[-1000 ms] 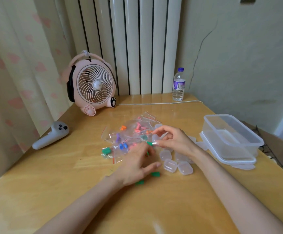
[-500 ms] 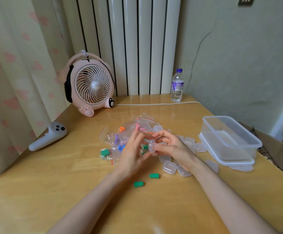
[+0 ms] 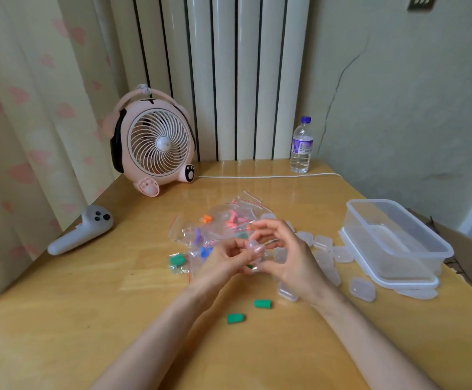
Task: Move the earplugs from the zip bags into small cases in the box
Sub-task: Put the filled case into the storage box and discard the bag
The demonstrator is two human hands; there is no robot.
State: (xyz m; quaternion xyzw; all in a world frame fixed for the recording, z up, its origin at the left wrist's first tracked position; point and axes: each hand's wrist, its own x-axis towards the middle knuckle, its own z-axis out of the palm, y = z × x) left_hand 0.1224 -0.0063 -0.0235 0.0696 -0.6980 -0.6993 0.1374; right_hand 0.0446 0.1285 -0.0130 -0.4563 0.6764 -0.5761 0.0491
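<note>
Over wooden table [image 3: 88,319] | your left hand [image 3: 223,261], right hand [image 3: 293,263] pinch small clear plastic case [image 3: 253,246]; probably opening | next: insert green earplug [image 3: 262,303]

Soft dim light, wide-angle edge distortion

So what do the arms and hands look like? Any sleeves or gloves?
No gloves and no sleeves in view: the left hand and right hand are bare, and so are the left forearm and right forearm. No watch or bracelet shows.
</note>
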